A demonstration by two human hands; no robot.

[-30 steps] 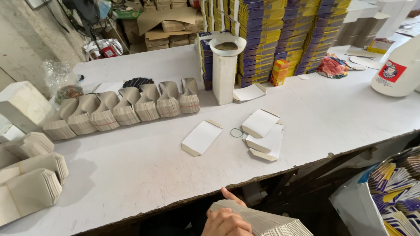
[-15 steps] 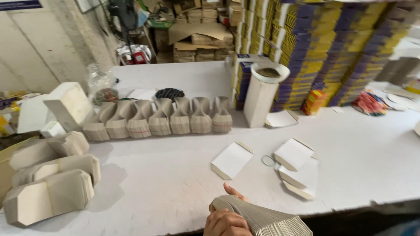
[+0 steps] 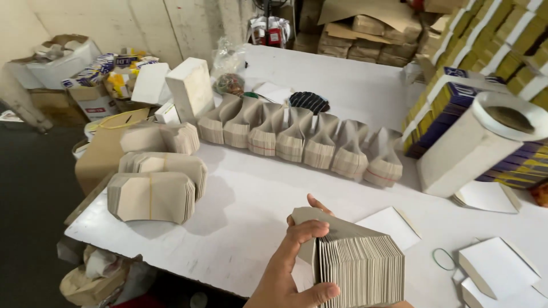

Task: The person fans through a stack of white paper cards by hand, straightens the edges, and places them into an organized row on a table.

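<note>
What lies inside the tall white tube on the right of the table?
The tube stands open-topped; inside its white rim only a dark brownish hollow shows. Its wall hides anything deeper. Behind it rise blue-and-yellow stacks.

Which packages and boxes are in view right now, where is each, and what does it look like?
Fanned stack of grey flat cartons: bottom centre, gripped by the left hand.
Banded carton bundles: a row across the white table, beige.
Larger bundles: table's left edge, beige.
White block box: left end of the row, upright.
Blue and yellow box stacks: right rear, tall piles.
White flat cartons: lower right.
</note>
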